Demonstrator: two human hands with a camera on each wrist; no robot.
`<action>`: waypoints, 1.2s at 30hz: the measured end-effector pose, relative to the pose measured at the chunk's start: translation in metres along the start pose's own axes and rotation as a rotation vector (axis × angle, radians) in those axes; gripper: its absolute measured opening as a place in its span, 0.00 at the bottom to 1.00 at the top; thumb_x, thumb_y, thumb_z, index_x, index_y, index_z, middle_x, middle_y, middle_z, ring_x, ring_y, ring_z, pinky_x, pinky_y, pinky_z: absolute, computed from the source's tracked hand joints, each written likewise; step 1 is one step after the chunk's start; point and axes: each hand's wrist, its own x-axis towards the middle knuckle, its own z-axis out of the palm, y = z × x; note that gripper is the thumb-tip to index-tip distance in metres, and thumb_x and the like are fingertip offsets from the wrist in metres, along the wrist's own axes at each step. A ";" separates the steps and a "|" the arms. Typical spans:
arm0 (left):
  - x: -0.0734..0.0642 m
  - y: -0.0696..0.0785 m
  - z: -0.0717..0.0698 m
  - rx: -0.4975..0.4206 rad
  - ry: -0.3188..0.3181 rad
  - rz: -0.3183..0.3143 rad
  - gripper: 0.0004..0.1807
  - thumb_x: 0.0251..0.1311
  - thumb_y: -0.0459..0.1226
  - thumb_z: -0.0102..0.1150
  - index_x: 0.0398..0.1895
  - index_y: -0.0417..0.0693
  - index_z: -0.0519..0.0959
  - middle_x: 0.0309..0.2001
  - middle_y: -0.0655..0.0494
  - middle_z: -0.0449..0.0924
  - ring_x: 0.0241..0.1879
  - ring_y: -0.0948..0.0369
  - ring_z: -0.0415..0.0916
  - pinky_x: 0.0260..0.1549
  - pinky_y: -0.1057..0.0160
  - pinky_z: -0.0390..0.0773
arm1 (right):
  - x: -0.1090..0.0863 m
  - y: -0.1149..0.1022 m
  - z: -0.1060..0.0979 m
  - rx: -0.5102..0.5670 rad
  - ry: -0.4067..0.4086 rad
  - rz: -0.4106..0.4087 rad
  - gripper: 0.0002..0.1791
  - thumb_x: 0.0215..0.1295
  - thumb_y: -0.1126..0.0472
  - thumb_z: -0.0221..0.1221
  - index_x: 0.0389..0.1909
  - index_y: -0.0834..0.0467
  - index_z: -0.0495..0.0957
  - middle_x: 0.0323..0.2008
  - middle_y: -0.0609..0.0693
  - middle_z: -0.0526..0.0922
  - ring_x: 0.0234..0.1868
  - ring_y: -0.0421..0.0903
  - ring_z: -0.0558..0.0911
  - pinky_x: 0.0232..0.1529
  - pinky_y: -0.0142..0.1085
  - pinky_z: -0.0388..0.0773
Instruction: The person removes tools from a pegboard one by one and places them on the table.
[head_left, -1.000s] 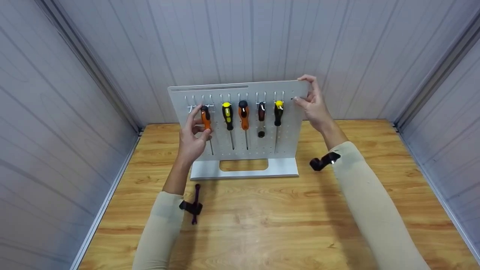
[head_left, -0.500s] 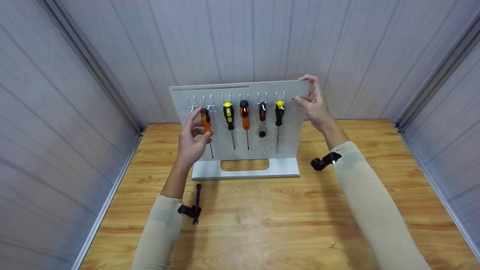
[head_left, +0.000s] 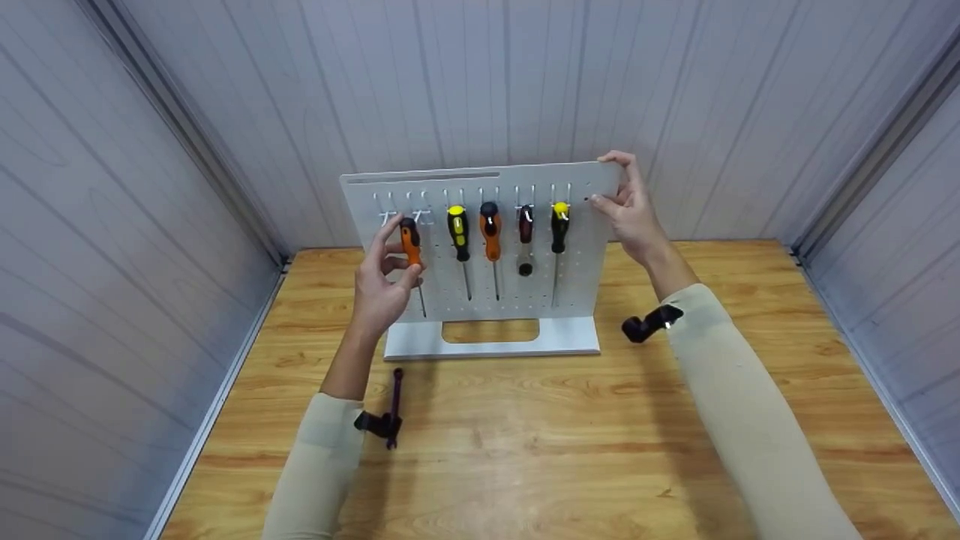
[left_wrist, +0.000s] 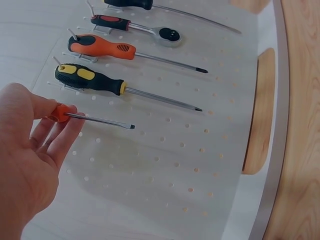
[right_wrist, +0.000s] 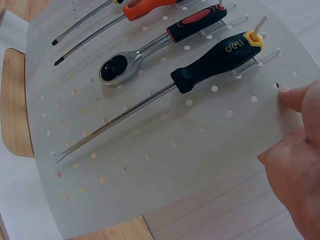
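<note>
My left hand (head_left: 381,289) pinches a small orange-and-black flathead screwdriver (head_left: 410,241) in front of the white pegboard (head_left: 585,270). Its tip points down, and its top sits just below a pair of hooks (head_left: 420,216). In the left wrist view the thumb and fingers close round the orange handle (left_wrist: 60,113), with the flat blade (left_wrist: 102,121) exposed. At the board's upper right corner, my right hand (head_left: 632,217) grips the edge, thumb on the front face and fingers behind it.
On other hooks hang a black-and-yellow screwdriver (head_left: 458,232), a larger orange-and-black one (head_left: 490,232), a ratchet wrench (left_wrist: 170,36) and a black screwdriver with a yellow end (right_wrist: 220,62). A purple wrench (head_left: 397,394) lies on the wooden table. Panel walls enclose three sides.
Over the last second the screwdriver in my left hand has come slightly down from the hooks, uncovering the pair above it. My right hand keeps its grip on the board corner.
</note>
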 end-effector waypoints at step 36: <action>-0.010 0.008 -0.010 -0.031 -0.009 0.065 0.45 0.71 0.21 0.68 0.88 0.53 0.67 0.58 0.39 0.82 0.45 0.60 0.86 0.45 0.70 0.93 | 0.000 0.003 0.002 -0.007 -0.014 -0.012 0.30 0.82 0.79 0.51 0.69 0.42 0.70 0.64 0.47 0.75 0.64 0.49 0.79 0.63 0.40 0.78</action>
